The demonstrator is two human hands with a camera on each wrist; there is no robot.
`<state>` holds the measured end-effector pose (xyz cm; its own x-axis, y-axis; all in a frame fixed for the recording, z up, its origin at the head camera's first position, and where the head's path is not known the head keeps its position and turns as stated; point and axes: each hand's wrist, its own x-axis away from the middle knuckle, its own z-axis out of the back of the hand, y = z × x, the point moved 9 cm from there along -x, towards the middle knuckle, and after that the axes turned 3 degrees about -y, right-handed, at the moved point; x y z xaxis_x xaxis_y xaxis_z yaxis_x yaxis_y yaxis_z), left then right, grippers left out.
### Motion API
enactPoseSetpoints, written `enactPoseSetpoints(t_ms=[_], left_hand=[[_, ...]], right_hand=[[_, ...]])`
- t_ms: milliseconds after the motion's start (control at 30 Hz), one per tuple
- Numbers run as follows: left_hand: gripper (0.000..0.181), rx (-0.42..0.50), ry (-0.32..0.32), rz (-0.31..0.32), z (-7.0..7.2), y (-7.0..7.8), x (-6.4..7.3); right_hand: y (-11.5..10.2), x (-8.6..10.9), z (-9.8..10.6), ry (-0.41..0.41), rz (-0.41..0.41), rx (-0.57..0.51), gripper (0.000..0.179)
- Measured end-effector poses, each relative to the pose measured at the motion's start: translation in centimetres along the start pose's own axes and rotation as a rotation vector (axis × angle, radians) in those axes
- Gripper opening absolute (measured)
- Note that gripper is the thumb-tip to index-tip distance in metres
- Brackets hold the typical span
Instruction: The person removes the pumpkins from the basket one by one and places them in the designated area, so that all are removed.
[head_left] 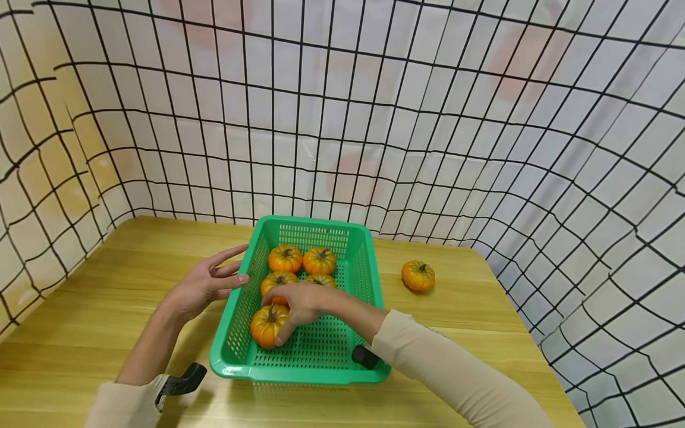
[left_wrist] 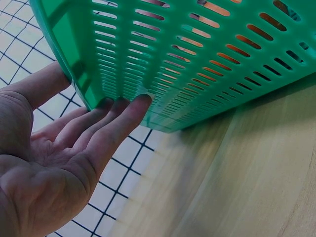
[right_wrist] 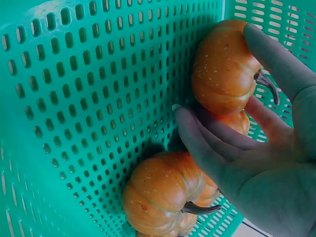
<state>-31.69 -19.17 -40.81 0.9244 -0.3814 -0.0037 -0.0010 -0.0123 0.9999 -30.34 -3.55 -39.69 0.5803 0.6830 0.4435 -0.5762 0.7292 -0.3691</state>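
A green plastic basket (head_left: 299, 373) with slotted walls stands on the table. Several small orange pumpkins lie along its left side and back, among them a back-left pumpkin (head_left: 285, 259) and a back-right pumpkin (head_left: 320, 260). Inside the basket, my right hand (head_left: 302, 303) holds the front-left pumpkin (head_left: 266, 328) between thumb and fingers. The right wrist view shows the thumb on one side of this pumpkin (right_wrist: 222, 69) and the fingers along the other. My left hand (head_left: 200, 282) touches the basket's left rim and outer wall with extended, spread fingers (left_wrist: 116, 123).
A lone pumpkin (head_left: 418, 276) sits on the wooden table (head_left: 460, 309) to the right of the basket. Black-grid white sheeting (head_left: 342, 119) rises behind the table and at both sides. A black wrist device (head_left: 184, 380) sticks out by the left cuff.
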Motion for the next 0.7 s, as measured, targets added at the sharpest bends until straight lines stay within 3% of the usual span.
enactPoseSetpoints(t_ms=[700], left_hand=[[0.079, 0.009, -0.011, -0.005, -0.09, 0.01, -0.02]], right_hand=[[-0.24, 0.07, 0.14, 0.016, 0.029, 0.014, 0.071]])
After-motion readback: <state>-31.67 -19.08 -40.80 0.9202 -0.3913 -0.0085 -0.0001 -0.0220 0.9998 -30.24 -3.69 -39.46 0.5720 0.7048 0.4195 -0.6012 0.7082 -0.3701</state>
